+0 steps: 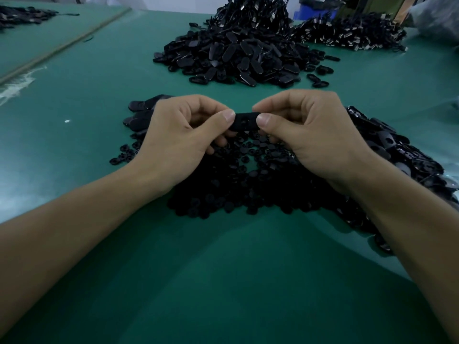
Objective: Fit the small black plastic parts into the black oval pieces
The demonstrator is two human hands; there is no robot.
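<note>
Just under the grip and on its near side, a heap of small black parts (236, 184) lay on the green table (223, 281). Above it the left hand (178, 130) and the right hand (305, 130) pinched one black oval piece (246, 121) between them. Each hand held one end, thumb on top and fingers curled below. The long axis of the piece ran across from one hand to the other, so both were equally near to it. Whether a small part already sat in its middle, I could not tell. Right of the grip lay a pile of oval pieces (397, 155). Far beyond the grip stood a bigger heap (236, 58) of them, and behind it a mound of cables (347, 33).
</note>
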